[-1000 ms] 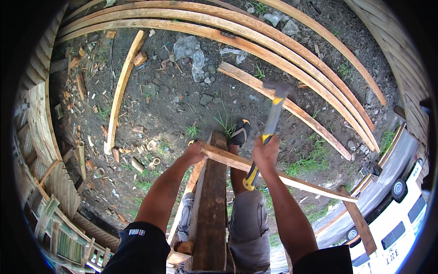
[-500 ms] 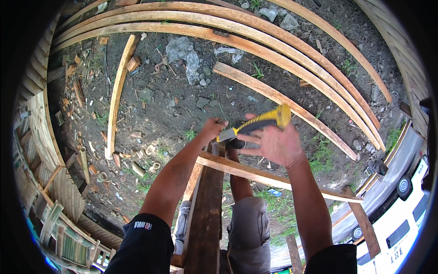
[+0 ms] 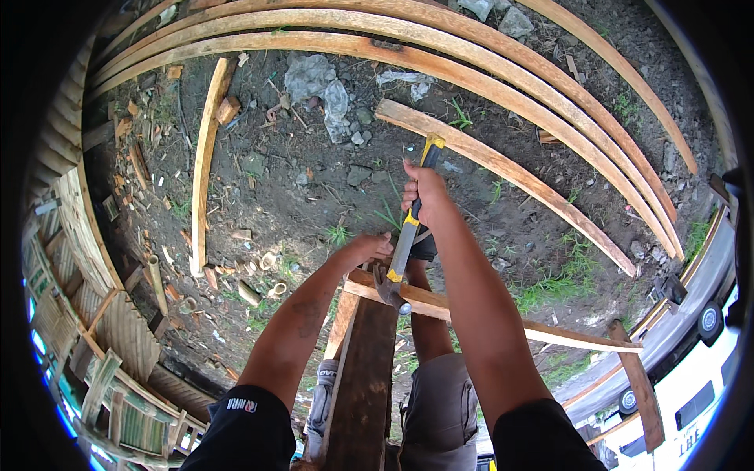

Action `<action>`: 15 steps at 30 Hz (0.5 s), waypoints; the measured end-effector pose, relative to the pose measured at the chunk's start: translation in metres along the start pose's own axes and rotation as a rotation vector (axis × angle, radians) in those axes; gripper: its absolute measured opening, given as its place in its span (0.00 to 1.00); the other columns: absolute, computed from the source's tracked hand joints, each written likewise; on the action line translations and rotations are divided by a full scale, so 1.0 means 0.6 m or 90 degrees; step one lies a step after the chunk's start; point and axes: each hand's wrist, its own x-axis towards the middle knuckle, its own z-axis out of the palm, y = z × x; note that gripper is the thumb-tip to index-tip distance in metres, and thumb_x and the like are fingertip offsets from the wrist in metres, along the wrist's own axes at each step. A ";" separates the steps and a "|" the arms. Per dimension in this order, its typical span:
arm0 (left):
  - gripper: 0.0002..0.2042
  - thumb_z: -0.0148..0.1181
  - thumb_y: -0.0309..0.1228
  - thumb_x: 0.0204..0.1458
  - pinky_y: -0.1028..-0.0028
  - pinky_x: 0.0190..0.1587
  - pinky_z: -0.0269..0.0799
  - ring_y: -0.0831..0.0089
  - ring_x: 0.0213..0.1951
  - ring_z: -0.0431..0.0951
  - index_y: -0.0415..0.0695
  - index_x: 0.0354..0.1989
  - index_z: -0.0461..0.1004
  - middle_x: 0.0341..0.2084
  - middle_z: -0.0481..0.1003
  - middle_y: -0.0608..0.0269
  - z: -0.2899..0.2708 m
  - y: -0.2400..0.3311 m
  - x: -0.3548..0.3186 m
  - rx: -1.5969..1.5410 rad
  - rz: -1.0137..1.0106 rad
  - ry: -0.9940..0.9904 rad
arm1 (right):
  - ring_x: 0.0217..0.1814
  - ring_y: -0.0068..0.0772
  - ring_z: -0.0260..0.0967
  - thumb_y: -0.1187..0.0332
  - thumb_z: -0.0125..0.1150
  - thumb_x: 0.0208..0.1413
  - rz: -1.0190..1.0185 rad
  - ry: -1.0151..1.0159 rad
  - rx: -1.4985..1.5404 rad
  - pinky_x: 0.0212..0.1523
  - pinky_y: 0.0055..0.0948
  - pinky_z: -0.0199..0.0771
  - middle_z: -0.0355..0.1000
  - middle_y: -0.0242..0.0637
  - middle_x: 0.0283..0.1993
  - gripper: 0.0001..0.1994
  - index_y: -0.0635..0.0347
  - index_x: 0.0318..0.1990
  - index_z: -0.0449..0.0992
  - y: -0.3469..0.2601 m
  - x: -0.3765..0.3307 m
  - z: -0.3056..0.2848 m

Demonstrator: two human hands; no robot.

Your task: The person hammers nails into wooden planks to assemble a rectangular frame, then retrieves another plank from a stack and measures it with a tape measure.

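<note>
My right hand [image 3: 426, 191] is wrapped round the yellow and black grip of a claw hammer [image 3: 402, 247]. The hammer slants down toward me, its dark metal head over the place where a narrow wooden strip [image 3: 448, 304] crosses a thick dark beam [image 3: 363, 377]. Close to the left of the hammer's shaft, my left hand [image 3: 369, 250] has its fingers curled together at the beam's far end. What those fingers hold, if anything, is hidden.
Long wooden boards [image 3: 503, 161] lie on the dirt ahead. A shorter board [image 3: 206, 169] lies to the left, among wood scraps and bamboo pieces [image 3: 250, 294]. Stacked timber [image 3: 86, 235] lines the left edge. An upright plank [image 3: 640, 392] and a white vehicle [image 3: 707, 392] are at right.
My right hand, spread with the hammer lying across it, has closed round the grip and moved left and farther away. The hammer's head has swung down to the strip and beam.
</note>
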 end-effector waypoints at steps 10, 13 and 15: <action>0.15 0.59 0.40 0.57 0.65 0.45 0.73 0.68 0.38 0.81 0.39 0.32 0.81 0.31 0.82 0.56 0.009 0.031 0.001 0.410 0.026 0.008 | 0.16 0.19 0.51 0.62 0.60 0.59 -0.035 0.092 -0.050 0.18 0.27 0.55 0.55 0.23 0.20 0.07 0.50 0.35 0.70 0.057 0.101 -0.006; 0.19 0.62 0.47 0.56 0.66 0.45 0.73 0.69 0.36 0.80 0.41 0.30 0.81 0.29 0.81 0.57 0.006 0.018 -0.012 0.437 0.090 -0.079 | 0.15 0.18 0.53 0.62 0.63 0.58 -0.152 0.194 -0.077 0.16 0.25 0.54 0.56 0.23 0.19 0.11 0.52 0.30 0.67 0.054 0.054 0.026; 0.21 0.63 0.52 0.54 0.66 0.45 0.72 0.70 0.35 0.79 0.43 0.31 0.82 0.30 0.81 0.59 0.002 0.012 -0.015 0.412 0.168 -0.081 | 0.13 0.18 0.54 0.61 0.66 0.56 -0.219 0.162 -0.133 0.13 0.24 0.54 0.58 0.22 0.18 0.15 0.52 0.26 0.65 0.049 0.033 0.054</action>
